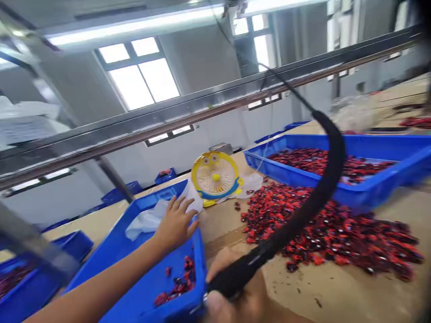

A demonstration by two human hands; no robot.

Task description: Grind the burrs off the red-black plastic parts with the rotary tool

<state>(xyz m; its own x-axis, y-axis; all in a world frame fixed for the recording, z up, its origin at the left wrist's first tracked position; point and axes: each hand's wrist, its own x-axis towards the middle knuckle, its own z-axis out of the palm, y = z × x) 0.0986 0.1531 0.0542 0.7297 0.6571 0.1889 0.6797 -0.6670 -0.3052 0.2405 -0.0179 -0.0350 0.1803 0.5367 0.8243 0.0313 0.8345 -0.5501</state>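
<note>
The right hand has its grip closed on a black hose, apparently a tool's. The left hand, open, presses the blue tray rim. The swinging hose could scatter the red parts off the counter.

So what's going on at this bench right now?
A person works at a table heaped with small red and black parts. The left hand rests on white plastic wrap inside a blue tray holding a few of those parts. The right hand grips the black handle of a hose-like tool hanging from overhead. A second blue tray, well filled, sits behind the pile, with a small yellow fan nearby.
</note>
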